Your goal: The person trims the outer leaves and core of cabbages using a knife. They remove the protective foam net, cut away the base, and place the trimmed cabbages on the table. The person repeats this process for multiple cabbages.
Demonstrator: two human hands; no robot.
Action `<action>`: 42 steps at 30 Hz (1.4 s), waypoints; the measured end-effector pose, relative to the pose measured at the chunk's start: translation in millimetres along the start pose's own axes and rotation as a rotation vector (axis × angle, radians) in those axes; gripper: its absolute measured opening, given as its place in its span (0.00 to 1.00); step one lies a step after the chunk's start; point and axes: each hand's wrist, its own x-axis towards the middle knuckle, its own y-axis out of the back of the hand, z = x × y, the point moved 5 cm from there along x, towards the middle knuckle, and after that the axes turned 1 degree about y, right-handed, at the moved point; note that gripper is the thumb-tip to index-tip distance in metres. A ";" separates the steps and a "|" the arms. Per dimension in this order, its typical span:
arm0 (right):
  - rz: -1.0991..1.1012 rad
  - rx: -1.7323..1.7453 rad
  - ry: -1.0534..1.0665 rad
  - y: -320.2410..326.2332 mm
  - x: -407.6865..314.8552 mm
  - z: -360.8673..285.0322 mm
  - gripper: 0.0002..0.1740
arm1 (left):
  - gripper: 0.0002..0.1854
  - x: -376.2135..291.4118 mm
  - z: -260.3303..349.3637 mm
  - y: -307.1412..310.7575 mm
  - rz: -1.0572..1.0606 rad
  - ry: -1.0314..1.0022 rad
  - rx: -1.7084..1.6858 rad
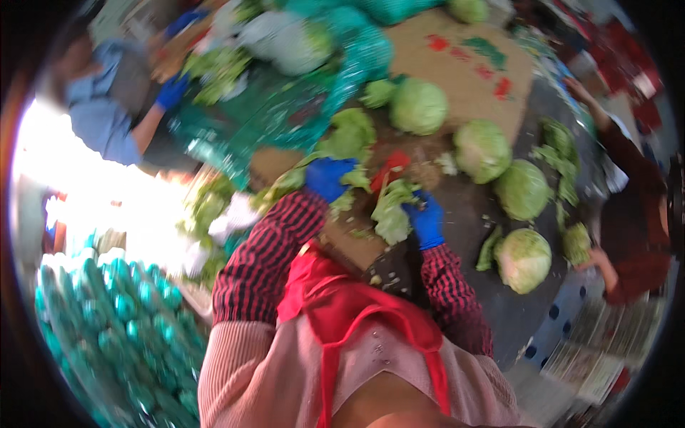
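My left hand (pixel 329 179), in a blue glove, is among loose green cabbage leaves (pixel 350 134) left of centre; blur hides whether its fingers grip them. My right hand (pixel 427 216), gloved too, holds a torn cabbage leaf (pixel 393 214) by its edge; something small and dark shows at the fingers, too blurred to name. A red object (pixel 392 168) lies between the hands, just above the leaf. Cabbage heads stand on the dark tabletop (pixel 460 235) to the right: one (pixel 418 106) above my right hand, others (pixel 482 151) (pixel 522 190) further right, and a paler one (pixel 523 260) nearer my side.
Green mesh bags (pixel 358 48) and a printed cardboard sheet (pixel 460 69) cover the far side. A person in a blue shirt (pixel 107 107) with blue gloves works at upper left; another in dark brown (pixel 634 214) is at right. Filled green net bags (pixel 118 337) stand at lower left.
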 end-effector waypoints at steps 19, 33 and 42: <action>-0.635 0.240 0.514 -302.6 -48.5 -208.2 0.22 | 0.66 -298.7 -247.9 195.3 -0.459 0.997 0.494; -0.275 0.095 -0.122 -18.8 2.2 -56.4 0.17 | 0.13 -63.8 -142.7 89.4 0.428 0.491 -0.106; -0.047 0.068 0.007 -8.1 2.7 -45.1 0.16 | 0.40 217.9 -233.2 103.5 0.149 0.535 0.213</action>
